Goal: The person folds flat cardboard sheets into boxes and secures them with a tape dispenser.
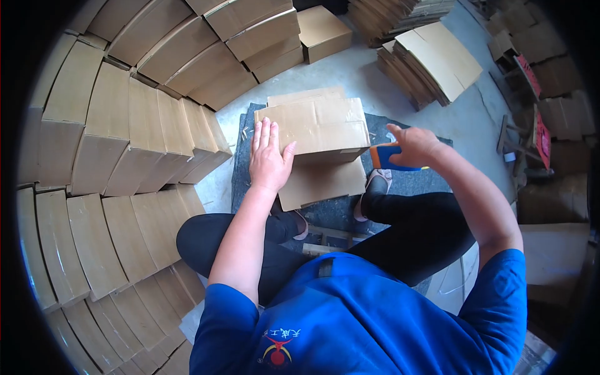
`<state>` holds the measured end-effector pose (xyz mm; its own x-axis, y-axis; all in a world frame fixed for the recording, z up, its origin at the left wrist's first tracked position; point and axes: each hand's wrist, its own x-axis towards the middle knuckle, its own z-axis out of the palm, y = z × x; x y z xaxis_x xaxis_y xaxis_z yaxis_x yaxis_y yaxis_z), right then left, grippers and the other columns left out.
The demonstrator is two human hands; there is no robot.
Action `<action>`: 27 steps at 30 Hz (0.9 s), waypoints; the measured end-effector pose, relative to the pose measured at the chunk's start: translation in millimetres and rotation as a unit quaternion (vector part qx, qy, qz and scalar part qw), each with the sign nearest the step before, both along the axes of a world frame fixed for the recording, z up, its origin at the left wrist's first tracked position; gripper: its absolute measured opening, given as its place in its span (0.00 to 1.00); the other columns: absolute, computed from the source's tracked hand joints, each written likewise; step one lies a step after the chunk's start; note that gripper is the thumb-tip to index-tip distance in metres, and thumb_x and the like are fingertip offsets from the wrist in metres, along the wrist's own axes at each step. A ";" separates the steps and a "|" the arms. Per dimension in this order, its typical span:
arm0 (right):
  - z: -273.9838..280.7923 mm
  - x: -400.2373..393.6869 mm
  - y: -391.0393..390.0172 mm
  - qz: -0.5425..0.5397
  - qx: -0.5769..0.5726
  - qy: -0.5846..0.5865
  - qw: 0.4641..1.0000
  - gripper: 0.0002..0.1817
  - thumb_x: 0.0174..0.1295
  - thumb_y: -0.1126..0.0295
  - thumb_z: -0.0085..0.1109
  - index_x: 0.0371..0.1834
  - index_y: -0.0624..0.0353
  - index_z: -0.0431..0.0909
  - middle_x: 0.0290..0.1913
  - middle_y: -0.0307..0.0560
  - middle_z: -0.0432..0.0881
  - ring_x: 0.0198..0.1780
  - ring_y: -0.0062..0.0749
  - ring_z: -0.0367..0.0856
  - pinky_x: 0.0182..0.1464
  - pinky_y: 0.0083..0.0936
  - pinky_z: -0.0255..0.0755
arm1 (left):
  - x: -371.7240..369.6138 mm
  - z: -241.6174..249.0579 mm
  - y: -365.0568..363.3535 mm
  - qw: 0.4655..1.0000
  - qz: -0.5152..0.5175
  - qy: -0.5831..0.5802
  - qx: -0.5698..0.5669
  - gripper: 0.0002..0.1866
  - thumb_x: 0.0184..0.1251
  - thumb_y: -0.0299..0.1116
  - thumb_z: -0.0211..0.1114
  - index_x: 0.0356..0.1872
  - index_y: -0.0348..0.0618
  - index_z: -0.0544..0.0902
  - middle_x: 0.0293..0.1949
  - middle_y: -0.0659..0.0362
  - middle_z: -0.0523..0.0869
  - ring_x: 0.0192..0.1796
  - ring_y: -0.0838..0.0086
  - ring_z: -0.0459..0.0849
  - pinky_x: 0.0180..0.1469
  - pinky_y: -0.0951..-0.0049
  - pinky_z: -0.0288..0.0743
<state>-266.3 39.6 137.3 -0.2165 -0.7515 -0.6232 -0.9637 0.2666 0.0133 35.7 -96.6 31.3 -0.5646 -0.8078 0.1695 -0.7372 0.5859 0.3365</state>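
In front of my knees is a brown cardboard box (322, 125), its upper face closed and marked with creases. My left hand (270, 153) lies flat on the box's left side, fingers stretched out. To the right of the box, my right hand (411, 147) grips a blue-and-orange hand tool (400, 157), with a finger pointing toward the box. The tool's exact kind is partly hidden by the hand. Below the box a cardboard flap or sheet (325, 181) extends toward my feet.
Stacked closed boxes (112, 125) wall in the left and far left. A pile of flattened cartons (437, 62) stands on the floor ahead right, and more flat cardboard (390, 15) is behind it. A dark mat (247, 175) lies under the box. Red-labelled items (541, 139) line the right.
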 end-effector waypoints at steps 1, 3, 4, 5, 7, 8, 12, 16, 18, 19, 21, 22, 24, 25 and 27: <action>3.1 -21.5 4.7 -0.023 -0.032 -0.033 0.999 0.40 0.58 0.52 0.66 0.72 0.58 0.68 0.55 0.57 0.85 0.57 0.47 0.84 0.61 0.37 0.76 | 5.6 -7.2 -6.2 0.999 -0.013 0.044 0.006 0.32 0.74 0.46 0.58 0.71 0.33 0.69 0.77 0.46 0.61 0.81 0.56 0.54 0.80 0.60 0.48; 4.6 -54.5 14.3 -0.110 -0.042 -0.071 0.990 0.32 0.59 0.52 0.64 0.64 0.59 0.78 0.55 0.58 0.85 0.56 0.48 0.85 0.61 0.36 0.77 | 14.4 -14.6 -8.4 0.992 -0.007 0.129 -0.006 0.23 0.73 0.34 0.60 0.65 0.33 0.76 0.76 0.44 0.64 0.78 0.51 0.60 0.78 0.59 0.56; 4.4 -67.1 18.2 -0.159 -0.030 -0.079 0.984 0.30 0.60 0.52 0.64 0.62 0.58 0.80 0.54 0.58 0.85 0.55 0.47 0.85 0.60 0.36 0.78 | 17.2 -16.6 -7.4 0.987 0.004 0.161 -0.012 0.22 0.72 0.32 0.60 0.63 0.34 0.77 0.76 0.43 0.64 0.78 0.50 0.61 0.77 0.59 0.57; -8.1 -82.8 27.3 -0.166 -0.049 -0.083 0.981 0.30 0.59 0.53 0.64 0.61 0.58 0.80 0.53 0.57 0.86 0.54 0.47 0.86 0.59 0.36 0.78 | 18.4 -19.7 -5.8 0.982 0.023 0.183 -0.033 0.22 0.71 0.29 0.61 0.64 0.36 0.76 0.75 0.41 0.64 0.77 0.48 0.62 0.76 0.58 0.60; -50.8 -109.9 47.7 -0.197 -0.050 -0.093 0.975 0.29 0.60 0.59 0.62 0.66 0.55 0.77 0.55 0.55 0.85 0.54 0.45 0.86 0.60 0.34 0.78 | 16.4 -24.5 -3.5 0.962 0.078 0.260 -0.003 0.24 0.70 0.27 0.60 0.66 0.36 0.73 0.74 0.39 0.65 0.75 0.47 0.64 0.74 0.58 0.63; -72.3 -114.1 59.6 -0.237 -0.072 -0.134 0.960 0.31 0.56 0.62 0.63 0.66 0.55 0.77 0.53 0.55 0.86 0.54 0.45 0.85 0.59 0.35 0.77 | 19.2 -29.1 -6.8 0.964 0.090 0.250 0.028 0.25 0.72 0.28 0.59 0.69 0.37 0.70 0.73 0.40 0.67 0.74 0.53 0.68 0.73 0.61 0.65; -197.2 -112.9 115.6 -0.309 -0.149 -0.136 0.929 0.38 0.54 0.61 0.68 0.71 0.53 0.68 0.58 0.61 0.82 0.61 0.55 0.81 0.63 0.39 0.73 | 20.3 -41.5 -16.5 0.846 0.101 0.452 0.265 0.27 0.78 0.30 0.56 0.74 0.36 0.63 0.72 0.49 0.71 0.72 0.68 0.70 0.72 0.69 0.63; -404.8 -112.4 188.3 -0.367 -0.298 -0.081 0.878 0.35 0.61 0.65 0.68 0.72 0.51 0.68 0.55 0.59 0.84 0.59 0.46 0.84 0.61 0.36 0.76 | 12.4 -18.1 -12.5 0.817 0.158 0.433 0.347 0.32 0.79 0.32 0.55 0.78 0.36 0.55 0.73 0.50 0.70 0.73 0.69 0.68 0.73 0.71 0.59; -402.6 -86.3 182.5 -0.409 -0.283 -0.097 0.862 0.35 0.60 0.61 0.68 0.72 0.51 0.68 0.56 0.58 0.83 0.58 0.47 0.84 0.61 0.37 0.75 | 9.1 -15.5 -12.9 0.801 0.159 0.453 0.358 0.32 0.80 0.33 0.55 0.78 0.36 0.55 0.74 0.50 0.68 0.73 0.69 0.67 0.74 0.71 0.58; -397.5 -77.4 178.5 -0.426 -0.276 -0.109 0.855 0.36 0.60 0.59 0.68 0.72 0.52 0.69 0.57 0.58 0.83 0.58 0.47 0.84 0.61 0.38 0.75 | 10.7 -13.9 -13.9 0.802 0.162 0.449 0.358 0.32 0.80 0.33 0.55 0.78 0.36 0.55 0.74 0.50 0.68 0.73 0.69 0.67 0.74 0.71 0.58; -377.2 -66.4 167.4 -0.455 -0.268 -0.143 0.837 0.37 0.59 0.54 0.68 0.72 0.52 0.69 0.58 0.57 0.82 0.58 0.47 0.84 0.62 0.39 0.74 | 6.6 -14.2 -16.4 0.802 0.173 0.444 0.361 0.32 0.80 0.34 0.55 0.78 0.36 0.54 0.75 0.51 0.66 0.74 0.70 0.66 0.74 0.71 0.57; -362.3 -65.5 159.7 -0.468 -0.263 -0.168 0.827 0.38 0.59 0.52 0.68 0.71 0.53 0.70 0.58 0.57 0.82 0.57 0.47 0.84 0.62 0.40 0.74 | 6.4 -15.5 -18.5 0.793 0.169 0.448 0.376 0.32 0.80 0.34 0.54 0.78 0.36 0.55 0.75 0.51 0.66 0.74 0.70 0.65 0.75 0.71 0.57; -311.2 -65.0 130.7 -0.468 -0.260 -0.227 0.814 0.39 0.58 0.47 0.68 0.71 0.53 0.70 0.59 0.56 0.81 0.57 0.48 0.84 0.63 0.41 0.74 | 8.6 -21.4 -20.8 0.801 0.137 0.448 0.372 0.31 0.82 0.36 0.52 0.79 0.37 0.54 0.76 0.52 0.65 0.76 0.71 0.63 0.76 0.71 0.55; -271.8 -66.2 113.1 -0.431 -0.280 -0.258 0.818 0.40 0.58 0.45 0.68 0.71 0.54 0.70 0.60 0.56 0.81 0.57 0.48 0.84 0.63 0.41 0.73 | 8.8 -22.6 -20.7 0.803 0.140 0.446 0.369 0.31 0.82 0.36 0.52 0.79 0.37 0.54 0.75 0.52 0.65 0.75 0.71 0.63 0.76 0.70 0.55; -183.5 -58.7 64.1 -0.283 -0.332 -0.302 0.848 0.46 0.56 0.44 0.71 0.74 0.55 0.65 0.64 0.57 0.77 0.60 0.47 0.80 0.65 0.42 0.72 | 9.8 -22.8 -18.4 0.801 0.145 0.448 0.370 0.31 0.82 0.36 0.52 0.79 0.37 0.55 0.75 0.53 0.65 0.75 0.71 0.64 0.76 0.71 0.55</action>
<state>-325.0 103.6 -46.1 -0.4513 -0.8626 -0.2288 -0.4572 0.4437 -0.7708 45.5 -115.0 8.5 -0.2553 -0.9491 -0.1847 -0.0751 -0.1709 0.9824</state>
